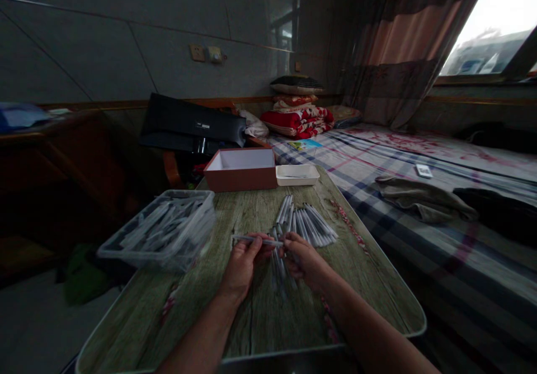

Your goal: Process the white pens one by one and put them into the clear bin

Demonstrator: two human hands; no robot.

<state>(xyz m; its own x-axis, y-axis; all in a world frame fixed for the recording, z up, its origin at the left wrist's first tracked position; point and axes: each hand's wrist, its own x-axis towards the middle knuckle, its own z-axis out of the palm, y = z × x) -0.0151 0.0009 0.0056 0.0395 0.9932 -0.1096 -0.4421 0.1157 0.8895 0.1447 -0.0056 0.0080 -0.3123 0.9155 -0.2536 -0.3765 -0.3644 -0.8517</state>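
A slim pale pen [255, 240] lies level between my two hands, above the table. My left hand [245, 259] pinches it along its middle, with the thumb on top. The fingers of my right hand [302, 257] are closed at its right end; any small part there is too fine to make out. Just beyond my right hand a fan of several similar pens [312, 226] rests on the table. More pens, blurred, lie under and between my hands. Left of my left hand stands a clear plastic tub [145, 259] holding many translucent pen parts.
The wood-patterned table [235, 212] has a pale rim. At its far end are a red-brown open box [241, 178] and a small white tray [297, 181] with something thin inside. A bed [361, 161] adjoins on the right. Behind the box leans a black monitor [188, 122].
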